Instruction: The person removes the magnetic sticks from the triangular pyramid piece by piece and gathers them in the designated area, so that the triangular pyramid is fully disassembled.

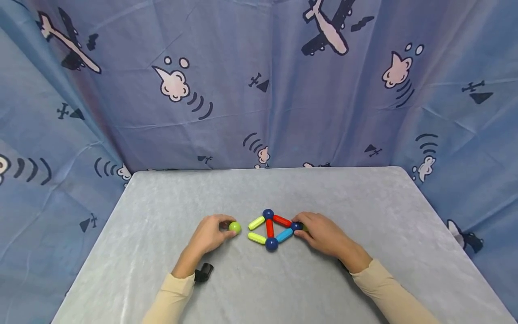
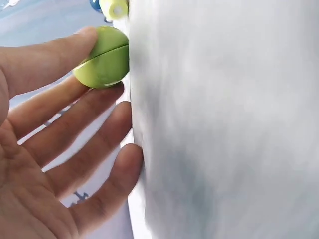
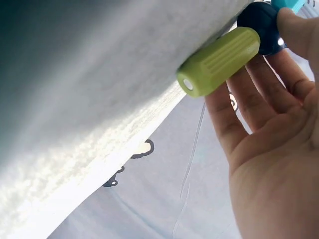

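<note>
My left hand (image 1: 209,233) pinches a green ball (image 1: 235,227) between thumb and fingertips, left of a flat figure of balls and rods. The left wrist view shows a seam around this ball (image 2: 103,59). My right hand (image 1: 321,233) grips the dark blue ball (image 1: 296,226) at the figure's right corner. From that ball a yellow-green rod (image 3: 219,62) sticks out under the palm, mostly hidden in the head view. Two red rods (image 1: 282,221) and a light blue rod (image 1: 285,235) form a triangle with the upper blue ball (image 1: 268,214) and lower blue ball (image 1: 271,244).
Two yellow-green rods, an upper rod (image 1: 256,223) and a lower rod (image 1: 256,238), point left from the triangle toward the green ball. Everything lies on a pale grey cloth-covered table (image 1: 182,193). Behind it hangs a blue curtain (image 1: 226,81) printed with planes.
</note>
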A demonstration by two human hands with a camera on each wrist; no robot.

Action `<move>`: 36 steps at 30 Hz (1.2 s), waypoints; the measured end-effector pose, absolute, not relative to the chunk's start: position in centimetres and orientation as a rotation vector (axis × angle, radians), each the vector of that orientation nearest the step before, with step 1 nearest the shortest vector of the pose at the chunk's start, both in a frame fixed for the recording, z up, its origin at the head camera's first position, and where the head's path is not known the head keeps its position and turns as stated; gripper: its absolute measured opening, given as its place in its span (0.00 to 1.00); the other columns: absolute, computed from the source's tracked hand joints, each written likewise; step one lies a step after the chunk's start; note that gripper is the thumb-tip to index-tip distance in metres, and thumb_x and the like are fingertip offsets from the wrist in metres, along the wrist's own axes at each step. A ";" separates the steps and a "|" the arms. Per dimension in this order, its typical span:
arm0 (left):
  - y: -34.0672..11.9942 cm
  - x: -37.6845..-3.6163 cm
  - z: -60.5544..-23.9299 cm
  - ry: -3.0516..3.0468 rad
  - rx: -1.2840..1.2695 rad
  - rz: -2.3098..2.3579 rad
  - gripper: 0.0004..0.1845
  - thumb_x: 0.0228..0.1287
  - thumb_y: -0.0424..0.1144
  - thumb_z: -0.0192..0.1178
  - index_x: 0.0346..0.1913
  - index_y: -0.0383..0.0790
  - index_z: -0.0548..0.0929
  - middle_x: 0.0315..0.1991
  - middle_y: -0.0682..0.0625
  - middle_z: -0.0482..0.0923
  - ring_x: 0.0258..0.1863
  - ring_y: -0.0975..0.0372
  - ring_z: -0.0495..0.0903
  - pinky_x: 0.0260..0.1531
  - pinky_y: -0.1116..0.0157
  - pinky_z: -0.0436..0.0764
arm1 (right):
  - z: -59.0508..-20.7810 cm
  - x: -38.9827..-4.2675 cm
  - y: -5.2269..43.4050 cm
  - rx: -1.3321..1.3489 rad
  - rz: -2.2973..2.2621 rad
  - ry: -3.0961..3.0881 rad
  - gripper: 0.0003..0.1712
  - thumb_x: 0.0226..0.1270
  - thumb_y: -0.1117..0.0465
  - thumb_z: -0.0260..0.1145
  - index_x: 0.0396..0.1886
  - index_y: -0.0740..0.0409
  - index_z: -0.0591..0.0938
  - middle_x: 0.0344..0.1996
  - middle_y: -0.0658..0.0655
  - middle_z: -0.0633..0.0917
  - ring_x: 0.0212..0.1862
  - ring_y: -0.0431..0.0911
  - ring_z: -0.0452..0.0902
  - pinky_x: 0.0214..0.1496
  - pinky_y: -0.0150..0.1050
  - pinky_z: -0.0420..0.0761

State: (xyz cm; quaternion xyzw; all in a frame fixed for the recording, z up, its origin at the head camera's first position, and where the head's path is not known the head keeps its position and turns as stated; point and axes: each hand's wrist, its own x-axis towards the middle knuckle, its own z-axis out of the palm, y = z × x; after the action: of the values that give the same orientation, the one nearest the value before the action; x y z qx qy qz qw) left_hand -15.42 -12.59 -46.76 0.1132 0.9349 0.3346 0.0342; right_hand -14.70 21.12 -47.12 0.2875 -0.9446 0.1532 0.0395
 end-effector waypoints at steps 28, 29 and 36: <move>-14.9 -24.1 -46.3 2.848 0.324 0.966 0.20 0.60 0.43 0.72 0.55 0.44 0.86 0.50 0.45 0.86 0.44 0.57 0.84 0.41 0.60 0.81 | -47.2 -14.8 21.2 0.728 0.455 -2.920 0.19 0.64 0.52 0.71 0.52 0.53 0.80 0.46 0.51 0.87 0.46 0.45 0.83 0.53 0.47 0.83; -14.9 -24.5 -46.3 2.846 0.327 0.972 0.20 0.60 0.43 0.71 0.55 0.44 0.86 0.50 0.45 0.86 0.45 0.56 0.84 0.41 0.59 0.81 | -47.2 -14.8 21.2 0.727 0.460 -2.918 0.19 0.65 0.52 0.71 0.52 0.53 0.80 0.47 0.51 0.87 0.46 0.45 0.83 0.53 0.47 0.83; -14.8 -25.9 -46.3 2.838 0.270 0.963 0.21 0.62 0.45 0.69 0.58 0.45 0.84 0.56 0.45 0.84 0.59 0.49 0.80 0.58 0.51 0.78 | -47.1 -14.6 21.1 0.720 0.468 -2.928 0.19 0.65 0.52 0.71 0.52 0.53 0.80 0.47 0.52 0.87 0.47 0.45 0.83 0.54 0.47 0.82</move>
State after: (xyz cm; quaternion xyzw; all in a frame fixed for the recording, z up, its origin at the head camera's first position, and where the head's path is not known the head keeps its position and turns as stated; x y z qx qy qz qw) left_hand -25.88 -14.78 -46.35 0.0895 0.9411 0.3192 0.0661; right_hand -14.59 21.10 -47.07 0.2358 -0.9586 0.1533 0.0451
